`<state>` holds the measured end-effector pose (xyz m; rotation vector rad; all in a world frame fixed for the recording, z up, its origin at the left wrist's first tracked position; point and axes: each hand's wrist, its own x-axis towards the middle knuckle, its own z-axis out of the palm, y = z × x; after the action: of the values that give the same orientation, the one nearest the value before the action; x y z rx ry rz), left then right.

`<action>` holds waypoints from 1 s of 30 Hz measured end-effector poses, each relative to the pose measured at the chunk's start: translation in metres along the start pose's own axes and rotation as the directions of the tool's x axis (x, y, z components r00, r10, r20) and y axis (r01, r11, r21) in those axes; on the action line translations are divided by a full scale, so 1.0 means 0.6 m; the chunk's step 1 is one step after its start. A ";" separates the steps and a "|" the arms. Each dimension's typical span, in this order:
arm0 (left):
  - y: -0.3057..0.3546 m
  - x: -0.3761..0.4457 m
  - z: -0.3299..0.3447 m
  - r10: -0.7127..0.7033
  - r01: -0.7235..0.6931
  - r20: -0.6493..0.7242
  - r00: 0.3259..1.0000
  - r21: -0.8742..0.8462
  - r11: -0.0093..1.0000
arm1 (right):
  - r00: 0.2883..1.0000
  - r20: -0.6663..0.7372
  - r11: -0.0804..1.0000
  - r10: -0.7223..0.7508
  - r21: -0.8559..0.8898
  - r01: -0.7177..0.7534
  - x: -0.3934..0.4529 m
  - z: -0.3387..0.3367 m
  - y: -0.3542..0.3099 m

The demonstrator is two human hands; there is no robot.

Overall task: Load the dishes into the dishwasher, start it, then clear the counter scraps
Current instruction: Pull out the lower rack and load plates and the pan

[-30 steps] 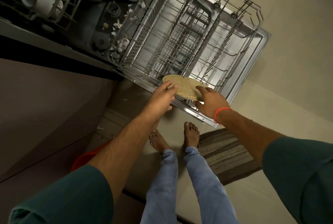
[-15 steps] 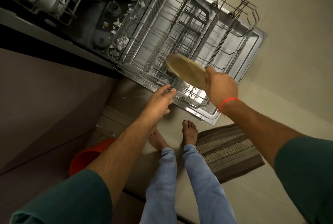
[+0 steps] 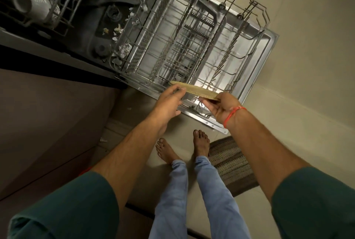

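Observation:
A tan speckled plate hangs nearly edge-on over the near end of the pulled-out lower rack of the dishwasher. My right hand pinches the plate's right rim, palm turned up. My left hand reaches to the plate's left rim with its fingertips touching it. The lower rack holds no dishes and rests on the open door. White cups sit in the upper rack at top left.
Pale food scraps lie on the dark tub floor by the rack. A striped mat lies on the floor right of my bare feet. Part of an orange bucket shows beside my left arm. Brown cabinet fronts fill the left.
The plate, raised and tilted in my right hand half a second ago, has come down to the rack's near edge and turned nearly edge-on. My left hand has returned to its rim.

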<state>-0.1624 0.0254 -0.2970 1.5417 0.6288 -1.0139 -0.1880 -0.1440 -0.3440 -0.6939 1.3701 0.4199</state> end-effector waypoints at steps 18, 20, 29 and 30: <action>0.015 0.056 0.019 0.063 -0.062 0.003 0.998 0.117 0.991 | 0.998 -0.056 0.996 -0.011 0.085 0.016 0.026 -0.003 -0.001; 0.015 0.061 0.020 0.080 -0.077 -0.022 0.997 0.126 0.989 | 0.998 -0.065 0.996 -0.014 0.083 0.019 0.028 -0.002 -0.002; 0.034 0.086 0.033 0.046 -0.044 -0.007 0.999 0.185 0.982 | 0.997 -0.072 0.997 0.034 0.065 -0.029 0.051 -0.003 -0.022; 0.036 0.089 0.035 0.043 -0.041 -0.008 0.999 0.187 0.981 | 0.997 -0.067 0.997 0.044 0.069 -0.040 0.054 -0.002 -0.022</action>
<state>-0.1241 -0.0067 -0.3322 1.7194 0.5190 -1.0563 -0.1746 -0.1586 -0.3733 -0.6295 1.4592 0.3844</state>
